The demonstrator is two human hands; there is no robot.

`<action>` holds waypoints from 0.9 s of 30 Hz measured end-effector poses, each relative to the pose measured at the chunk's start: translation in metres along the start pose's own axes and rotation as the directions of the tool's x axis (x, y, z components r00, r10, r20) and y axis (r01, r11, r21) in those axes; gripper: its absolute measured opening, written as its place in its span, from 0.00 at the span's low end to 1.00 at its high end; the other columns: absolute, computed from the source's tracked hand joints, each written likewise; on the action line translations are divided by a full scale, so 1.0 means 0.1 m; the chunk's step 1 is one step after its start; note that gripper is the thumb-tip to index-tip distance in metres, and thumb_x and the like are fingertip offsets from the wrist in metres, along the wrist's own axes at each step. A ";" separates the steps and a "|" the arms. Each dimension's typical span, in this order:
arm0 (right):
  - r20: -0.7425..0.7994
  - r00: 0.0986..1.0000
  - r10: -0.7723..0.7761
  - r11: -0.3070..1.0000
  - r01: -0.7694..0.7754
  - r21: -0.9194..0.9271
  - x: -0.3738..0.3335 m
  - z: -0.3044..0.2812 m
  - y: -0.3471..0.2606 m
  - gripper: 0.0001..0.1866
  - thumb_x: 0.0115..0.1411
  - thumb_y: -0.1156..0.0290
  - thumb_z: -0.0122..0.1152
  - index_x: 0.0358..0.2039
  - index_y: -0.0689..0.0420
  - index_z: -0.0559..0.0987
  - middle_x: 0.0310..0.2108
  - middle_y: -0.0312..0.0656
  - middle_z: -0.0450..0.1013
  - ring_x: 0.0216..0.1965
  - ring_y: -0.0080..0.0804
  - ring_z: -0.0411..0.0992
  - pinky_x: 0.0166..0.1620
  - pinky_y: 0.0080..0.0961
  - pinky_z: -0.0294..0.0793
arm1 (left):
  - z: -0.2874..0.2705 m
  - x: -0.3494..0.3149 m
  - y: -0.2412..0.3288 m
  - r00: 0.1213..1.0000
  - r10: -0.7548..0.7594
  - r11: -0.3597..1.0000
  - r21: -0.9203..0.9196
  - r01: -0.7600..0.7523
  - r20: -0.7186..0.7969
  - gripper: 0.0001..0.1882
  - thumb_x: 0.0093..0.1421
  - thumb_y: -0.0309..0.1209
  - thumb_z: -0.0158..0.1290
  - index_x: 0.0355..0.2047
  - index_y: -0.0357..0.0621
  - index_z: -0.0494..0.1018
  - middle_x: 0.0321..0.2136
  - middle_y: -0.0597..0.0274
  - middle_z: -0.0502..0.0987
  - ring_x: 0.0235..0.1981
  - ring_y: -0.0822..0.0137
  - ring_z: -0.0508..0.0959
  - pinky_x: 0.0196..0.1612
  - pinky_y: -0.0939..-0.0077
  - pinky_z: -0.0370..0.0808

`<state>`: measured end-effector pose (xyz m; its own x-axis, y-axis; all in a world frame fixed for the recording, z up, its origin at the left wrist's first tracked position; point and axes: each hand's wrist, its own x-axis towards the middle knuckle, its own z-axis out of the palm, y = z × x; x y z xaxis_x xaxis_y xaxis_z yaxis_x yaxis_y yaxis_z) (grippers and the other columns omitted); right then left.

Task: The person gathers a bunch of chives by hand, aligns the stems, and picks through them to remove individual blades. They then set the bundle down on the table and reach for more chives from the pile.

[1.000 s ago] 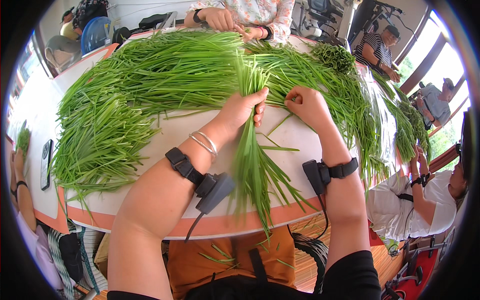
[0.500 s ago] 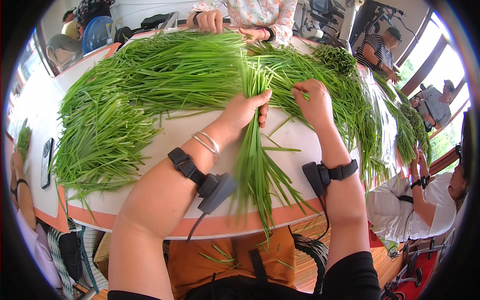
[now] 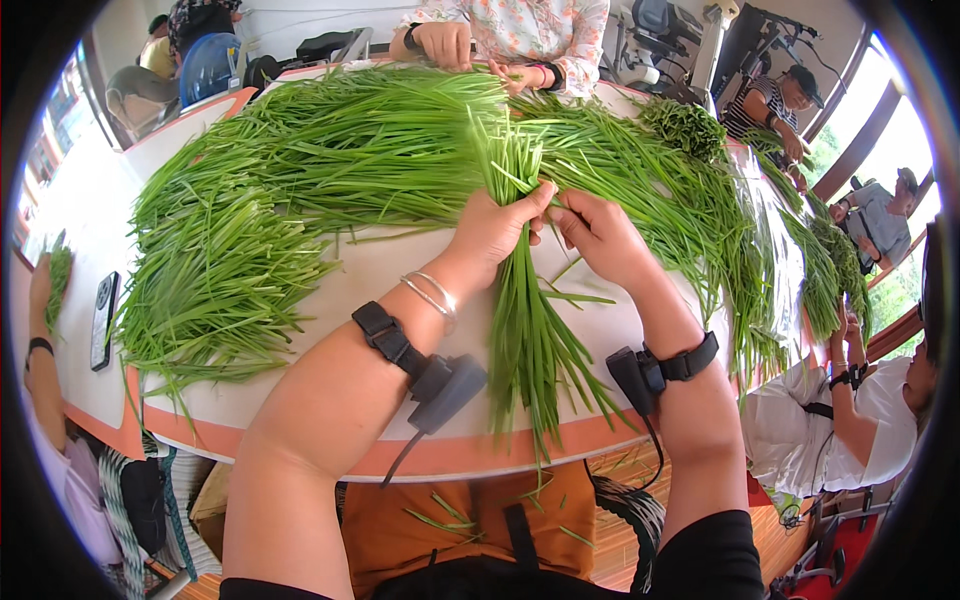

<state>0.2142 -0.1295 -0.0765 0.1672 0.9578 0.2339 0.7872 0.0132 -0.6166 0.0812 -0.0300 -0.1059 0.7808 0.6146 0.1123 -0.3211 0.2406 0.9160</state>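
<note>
My left hand (image 3: 497, 225) is wrapped around a bunch of garlic chives (image 3: 530, 320), pale stem ends up and long green blades hanging down toward the table's near edge. Close beside the left thumb, my right hand (image 3: 603, 232) has its thumb and forefinger pinched together at the side of the bunch. What sits between those fingertips is too small to make out. Behind both hands lies a broad heap of loose chives (image 3: 370, 150). A shorter pile of chives (image 3: 215, 290) rests to the left on the white table (image 3: 390, 262).
A phone (image 3: 104, 320) lies at the far left. Across the table, a person's hands (image 3: 445, 45) are at the heap's far edge. Darker greens (image 3: 683, 130) and clear plastic (image 3: 775, 235) lie to the right, where other people sit. Loose blades (image 3: 440, 515) are on my lap.
My right hand has moved left and down, from apart from the bunch to beside my left thumb. The left hand keeps its hold on the chives.
</note>
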 end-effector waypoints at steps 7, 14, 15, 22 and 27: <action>-0.028 0.999 0.035 0.984 -0.040 -0.171 -0.03 -0.02 -0.11 0.11 0.55 0.69 0.56 0.36 0.61 0.74 0.19 0.50 0.68 0.20 0.38 0.66 0.26 0.32 0.64 | -0.01 0.02 -0.04 0.990 0.114 0.990 -0.078 -0.120 -0.082 0.14 0.54 0.37 0.58 0.36 0.41 0.73 0.25 0.67 0.73 0.25 0.76 0.70 0.28 0.81 0.68; -0.079 0.992 0.099 0.983 -0.110 -0.150 -0.01 -0.02 0.01 0.09 0.52 0.72 0.56 0.35 0.58 0.76 0.21 0.48 0.70 0.22 0.42 0.67 0.28 0.31 0.67 | 0.00 0.01 -0.02 0.996 0.082 0.984 -0.159 -0.074 0.045 0.12 0.55 0.35 0.57 0.35 0.41 0.71 0.28 0.67 0.74 0.31 0.73 0.74 0.32 0.80 0.70; -0.116 0.992 0.044 0.979 -0.066 -0.194 -0.01 -0.02 0.10 0.08 0.52 0.73 0.54 0.34 0.58 0.75 0.21 0.49 0.70 0.22 0.42 0.67 0.29 0.31 0.67 | 0.03 0.01 -0.02 0.997 0.074 0.979 -0.194 -0.068 0.024 0.12 0.57 0.37 0.55 0.35 0.42 0.70 0.26 0.67 0.74 0.27 0.73 0.73 0.31 0.80 0.69; -0.548 0.830 0.101 0.994 -0.106 0.023 0.05 -0.20 0.25 0.07 0.55 0.77 0.50 0.34 0.59 0.75 0.20 0.43 0.71 0.20 0.32 0.68 0.27 0.26 0.67 | -0.02 0.01 0.01 1.000 0.020 0.990 -0.142 -0.021 -0.003 0.12 0.57 0.39 0.54 0.26 0.44 0.72 0.19 0.68 0.73 0.17 0.76 0.67 0.22 0.82 0.64; -0.581 0.804 0.126 0.988 -0.156 -0.002 0.03 -0.31 0.42 0.11 0.54 0.66 0.60 0.34 0.58 0.75 0.23 0.41 0.73 0.23 0.30 0.70 0.29 0.26 0.69 | -0.02 0.03 -0.02 0.995 0.100 0.995 0.020 -0.099 -0.017 0.13 0.58 0.41 0.53 0.30 0.43 0.71 0.18 0.70 0.70 0.21 0.76 0.67 0.26 0.81 0.65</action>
<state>0.2660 -0.1351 -0.0779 0.5785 0.6045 0.5477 0.7528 -0.1370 -0.6439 0.0833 -0.0268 -0.1087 0.7357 0.6481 0.1965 -0.3865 0.1636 0.9077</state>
